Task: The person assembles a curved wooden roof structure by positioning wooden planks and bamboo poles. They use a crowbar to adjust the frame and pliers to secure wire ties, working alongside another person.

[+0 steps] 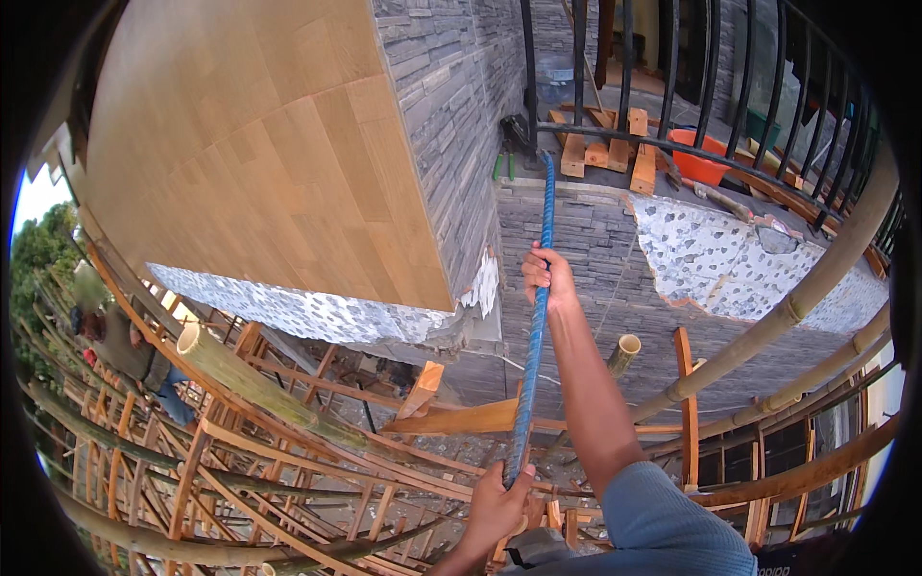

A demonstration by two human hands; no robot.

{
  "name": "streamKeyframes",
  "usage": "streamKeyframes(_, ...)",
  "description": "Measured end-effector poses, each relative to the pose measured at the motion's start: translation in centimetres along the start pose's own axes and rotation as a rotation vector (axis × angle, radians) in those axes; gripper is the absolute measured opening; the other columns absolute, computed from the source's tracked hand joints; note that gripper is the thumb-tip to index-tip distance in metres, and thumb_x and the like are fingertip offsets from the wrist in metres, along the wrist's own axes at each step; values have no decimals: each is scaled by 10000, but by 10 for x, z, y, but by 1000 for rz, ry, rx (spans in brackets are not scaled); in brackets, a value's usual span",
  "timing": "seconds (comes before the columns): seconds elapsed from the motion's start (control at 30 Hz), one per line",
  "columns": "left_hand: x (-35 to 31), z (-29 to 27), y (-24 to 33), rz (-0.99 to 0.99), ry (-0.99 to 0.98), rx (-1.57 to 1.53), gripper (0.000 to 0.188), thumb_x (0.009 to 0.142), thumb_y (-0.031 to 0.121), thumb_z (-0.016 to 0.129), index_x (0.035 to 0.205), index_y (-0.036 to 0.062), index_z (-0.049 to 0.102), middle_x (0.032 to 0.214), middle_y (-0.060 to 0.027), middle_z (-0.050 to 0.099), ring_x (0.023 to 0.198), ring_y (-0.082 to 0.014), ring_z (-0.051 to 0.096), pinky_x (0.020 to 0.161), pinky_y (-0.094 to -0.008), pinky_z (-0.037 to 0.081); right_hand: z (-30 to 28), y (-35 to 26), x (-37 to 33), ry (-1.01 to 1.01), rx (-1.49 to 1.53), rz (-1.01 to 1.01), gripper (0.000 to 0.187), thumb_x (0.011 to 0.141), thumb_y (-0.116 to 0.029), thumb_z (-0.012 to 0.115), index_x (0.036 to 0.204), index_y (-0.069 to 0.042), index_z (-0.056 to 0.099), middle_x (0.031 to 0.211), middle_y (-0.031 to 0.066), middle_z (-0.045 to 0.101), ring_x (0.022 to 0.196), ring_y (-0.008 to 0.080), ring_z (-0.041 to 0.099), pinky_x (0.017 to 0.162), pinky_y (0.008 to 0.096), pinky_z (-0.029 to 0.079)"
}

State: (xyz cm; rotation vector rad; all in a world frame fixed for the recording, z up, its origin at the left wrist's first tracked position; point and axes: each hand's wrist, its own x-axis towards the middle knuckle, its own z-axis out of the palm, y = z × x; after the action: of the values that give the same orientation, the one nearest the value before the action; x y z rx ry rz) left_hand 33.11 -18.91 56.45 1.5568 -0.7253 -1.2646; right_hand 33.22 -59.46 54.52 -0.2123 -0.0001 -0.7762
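A long blue ribbed rebar [534, 370] slants up through the middle of the view, its upper end slightly bent. My right hand [549, 276] is wrapped round its upper part. Lower down, my left hand [497, 501] grips it near the bottom of the view. The bar's top reaches the ledge below the black railing [615, 134], close to a green-handled tool [503, 167]. Behind it stands the grey stacked-stone wall [586, 216]. Just right of the bar, a patch of white, dark-spotted broken mortar [711, 254] is exposed.
Wood blocks [573, 154] and an orange bucket [699, 156] sit behind the railing. A wood-look panel [279, 163] fills the upper left. Bamboo poles [768, 336] and timber scaffolding [269, 461] surround me, high above ground. Another person [134, 355] is at the far left.
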Motion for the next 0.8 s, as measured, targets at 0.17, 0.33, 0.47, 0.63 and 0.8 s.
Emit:
streamKeyframes(0.17,7,-17,59,-298,-366,-480,271,1095,228,482,1293,46,452,758,-66,579,507,-117,520,425,-260,398,-5,-7,19,-139,236,72,109,951,-2,521,938,-28,626,616,-6,410,421,56,355,323,197,325)
streamKeyframes(0.33,-10,5,86,-210,-229,-236,277,1097,246,480,1285,44,462,702,-48,536,413,-98,392,372,-253,304,7,-6,15,-237,345,99,119,956,-5,515,945,-5,633,623,-4,415,423,60,362,322,203,335)
streamKeyframes(0.47,22,20,94,-130,-189,-219,286,1092,252,486,1277,35,474,689,-31,520,410,-95,389,369,-259,296,14,-41,45,-261,296,84,146,958,-31,533,1075,6,613,647,1,444,457,67,393,370,195,408)
streamKeyframes(0.63,87,28,144,-86,-224,-213,253,1074,240,518,1217,32,516,694,-27,532,411,-88,383,372,-259,279,47,-58,38,130,-69,-239,365,1014,-250,547,1223,48,568,833,124,623,732,183,640,644,282,600)
streamKeyframes(0.8,183,17,185,-33,-201,-391,222,1050,262,538,1124,54,519,702,-46,542,384,-98,351,362,-253,268,55,14,-54,85,-468,105,532,1043,-445,513,1277,32,552,1133,280,664,1077,342,662,852,454,597)
